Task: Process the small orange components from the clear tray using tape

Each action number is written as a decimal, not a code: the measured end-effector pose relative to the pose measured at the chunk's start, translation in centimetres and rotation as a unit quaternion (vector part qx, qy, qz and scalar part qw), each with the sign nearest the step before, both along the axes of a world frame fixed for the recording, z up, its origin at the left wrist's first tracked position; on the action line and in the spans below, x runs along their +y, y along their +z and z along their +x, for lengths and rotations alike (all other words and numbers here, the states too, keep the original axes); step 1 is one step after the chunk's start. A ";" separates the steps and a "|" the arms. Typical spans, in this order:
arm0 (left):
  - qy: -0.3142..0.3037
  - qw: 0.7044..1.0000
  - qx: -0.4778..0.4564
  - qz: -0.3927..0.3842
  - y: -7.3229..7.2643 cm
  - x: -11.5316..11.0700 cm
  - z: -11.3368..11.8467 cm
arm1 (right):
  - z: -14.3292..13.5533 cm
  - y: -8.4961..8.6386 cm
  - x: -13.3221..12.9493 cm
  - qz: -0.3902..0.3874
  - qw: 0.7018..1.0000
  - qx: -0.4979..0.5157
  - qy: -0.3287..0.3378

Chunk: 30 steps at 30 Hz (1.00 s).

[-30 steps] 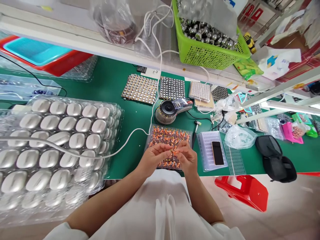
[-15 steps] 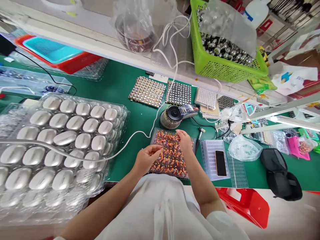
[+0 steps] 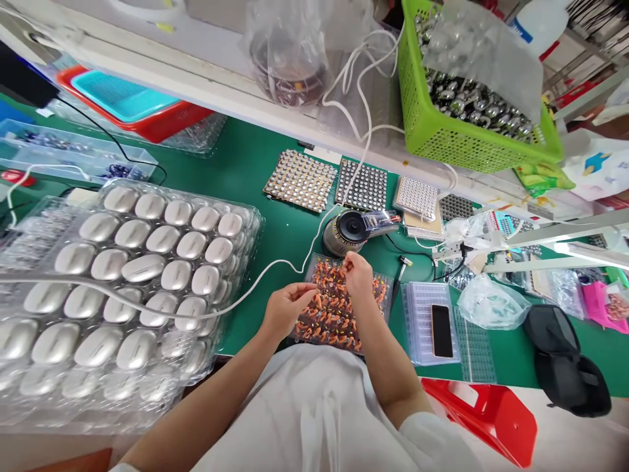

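Observation:
A clear tray [image 3: 301, 333] full of small orange parts in rows, with yellow and dark bits among them, lies on the bench right in front of me. At its left side my left hand [image 3: 289, 308] is closed, thumb and fingertips brought together over the orange parts. Over the tray's far edge, my right hand [image 3: 359, 278] is closed too, fingers curled in a pinch. Whatever either pinch holds is too small to make out. Just beyond my right hand stands a round dark device [image 3: 345, 231] with a small clear packet [image 3: 378, 221] on it.
Stacked clear trays [image 3: 236, 262] of silvery oval cases fill the left, crossed by a white cable [image 3: 275, 263]. On the right lie a phone [image 3: 441, 331] on plastic trays [image 3: 415, 328] and a black case [image 3: 555, 334]. A green basket [image 3: 442, 147] stands on the shelf above.
The view has swung slightly left, so the bench items sit farther right. My right hand's fingers are more curled; my left hand stays near the tray's left side.

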<state>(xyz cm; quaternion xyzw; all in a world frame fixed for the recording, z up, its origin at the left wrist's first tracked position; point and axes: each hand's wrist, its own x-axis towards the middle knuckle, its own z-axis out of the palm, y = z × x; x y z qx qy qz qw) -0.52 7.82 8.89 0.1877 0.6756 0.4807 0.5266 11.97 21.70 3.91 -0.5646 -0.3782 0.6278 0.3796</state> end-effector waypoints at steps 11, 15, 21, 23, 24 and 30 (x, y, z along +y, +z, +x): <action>-0.060 0.995 -0.004 0.079 2.1 0.8 2.3 | 7.2 6.6 -7.8 0.101 0.980 -0.049 0.161; -0.055 0.993 -0.022 0.101 3.7 1.3 3.7 | 8.8 9.5 -8.1 0.185 0.957 -0.034 0.220; -0.067 0.989 -0.021 0.129 6.5 1.4 4.8 | 9.5 14.1 -9.1 0.249 0.933 -0.083 0.246; -0.081 0.987 -0.036 0.136 7.6 1.2 4.6 | 9.4 15.0 -9.3 0.235 0.932 -0.114 0.249; -0.092 0.986 -0.043 0.136 8.0 1.0 4.4 | 9.4 15.4 -9.3 0.232 0.933 -0.123 0.246; -0.109 0.982 -0.073 0.133 8.7 0.7 3.1 | 8.7 16.8 -8.5 0.210 0.917 -0.155 0.301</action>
